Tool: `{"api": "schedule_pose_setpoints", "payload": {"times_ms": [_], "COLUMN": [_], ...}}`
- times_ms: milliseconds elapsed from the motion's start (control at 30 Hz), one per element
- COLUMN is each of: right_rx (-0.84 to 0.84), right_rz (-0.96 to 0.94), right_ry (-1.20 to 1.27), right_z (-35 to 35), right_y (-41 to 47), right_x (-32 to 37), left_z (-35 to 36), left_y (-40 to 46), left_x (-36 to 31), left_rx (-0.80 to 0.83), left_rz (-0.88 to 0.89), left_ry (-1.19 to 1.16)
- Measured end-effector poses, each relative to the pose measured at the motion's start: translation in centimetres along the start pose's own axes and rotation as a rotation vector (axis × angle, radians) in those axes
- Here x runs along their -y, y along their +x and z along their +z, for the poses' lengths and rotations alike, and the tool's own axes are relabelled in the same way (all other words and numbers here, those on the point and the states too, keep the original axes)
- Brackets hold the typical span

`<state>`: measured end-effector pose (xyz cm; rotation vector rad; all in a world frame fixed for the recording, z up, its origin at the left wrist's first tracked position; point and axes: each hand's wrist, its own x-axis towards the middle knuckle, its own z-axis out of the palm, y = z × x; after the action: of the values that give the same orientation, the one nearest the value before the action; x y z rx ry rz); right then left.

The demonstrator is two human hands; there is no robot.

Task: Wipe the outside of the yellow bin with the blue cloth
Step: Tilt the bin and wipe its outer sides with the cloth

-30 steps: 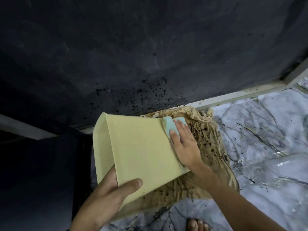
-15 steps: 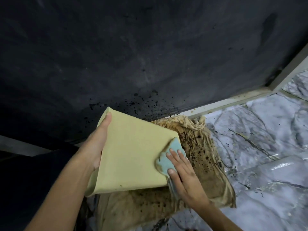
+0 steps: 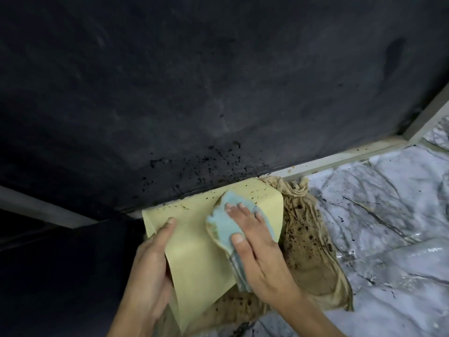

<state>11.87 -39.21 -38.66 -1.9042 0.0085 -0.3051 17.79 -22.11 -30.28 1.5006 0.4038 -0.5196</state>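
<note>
Grip: your left hand (image 3: 150,276) clasps yellow bin (image 3: 194,259), right hand (image 3: 257,254) presses blue cloth (image 3: 218,227) flat; hard strokes may wrench bin loose.

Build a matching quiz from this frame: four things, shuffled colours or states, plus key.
Things:
1 bin
2 cloth
3 rag
4 floor

States:
A white marble pattern
B blue, pressed under the right hand
C yellow, held by the left hand
D brown, speckled dark

Pairs: 1-C, 2-B, 3-D, 4-A

One bin (image 3: 199,251), one cloth (image 3: 222,228), two hands (image 3: 148,276) (image 3: 260,251)
</note>
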Motion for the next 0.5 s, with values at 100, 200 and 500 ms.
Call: {"api": "schedule_pose_setpoints", "payload": {"times_ms": [100,200,500], "right_rx": [0.103,0.146,0.490], "right_rz": [-0.008,0.012,0.200], "right_ry": [-0.188,-0.353,-0.448], "right_z": [1.3,2.1,1.6], "right_y": [0.4,2.7,7.3], "right_x": [0.5,1.9,3.3], "left_z": [0.2,0.5,0.2], "left_y": [0.0,-0.5,-1.0], "left_x": [0.2,0.6,2.4], "left_rx": [-0.033,-0.023,-0.033], "left_rz": [-0.032,-0.038,-0.140], "left_ry": [-0.010,0.006,0.011]}}
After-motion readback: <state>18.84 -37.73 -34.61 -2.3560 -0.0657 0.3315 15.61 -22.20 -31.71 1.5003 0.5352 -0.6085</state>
